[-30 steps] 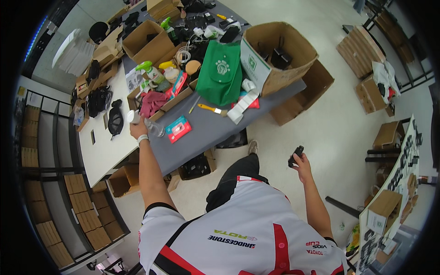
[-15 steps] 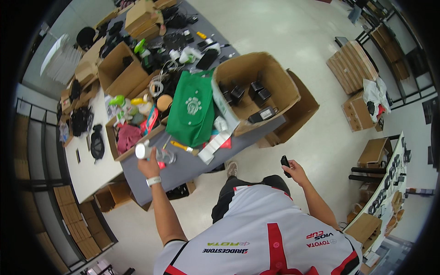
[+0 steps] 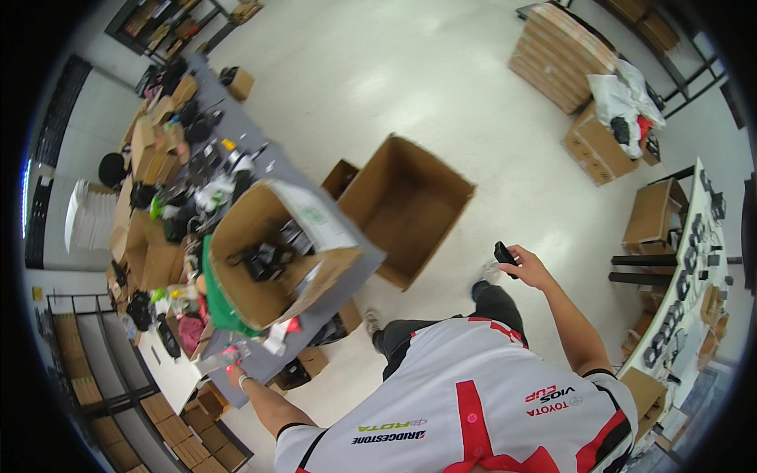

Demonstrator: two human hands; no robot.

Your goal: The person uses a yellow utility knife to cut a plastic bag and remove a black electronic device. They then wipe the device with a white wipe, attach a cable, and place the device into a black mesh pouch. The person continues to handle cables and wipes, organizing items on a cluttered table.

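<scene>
At the near end of the grey table (image 3: 260,364), my left hand (image 3: 235,375) is closed around a clear bottle (image 3: 210,363); blur hides its detail. Something pink-red (image 3: 230,353) shows beside my fingers. Out over the floor, my right hand (image 3: 530,270) grips a small black handheld device (image 3: 505,258). On the table just beyond my left hand stands an open cardboard box (image 3: 240,225) with several black devices (image 3: 264,260) inside. A green bag (image 3: 225,303) lies partly hidden behind that box. White paper (image 3: 276,337) sits near the table's front edge.
A large open carton (image 3: 441,175) stands on the floor beyond the table. Mixed goods (image 3: 193,169) pile up along the table's far left. To the right are a white counter (image 3: 714,260) with small dark devices, stacked cartons (image 3: 556,59) and a white plastic bag (image 3: 619,98).
The whole view has swung right, so the table now sits farther left. My left hand still has the bottle, its white cap no longer distinct. The black device remains in my right hand.
</scene>
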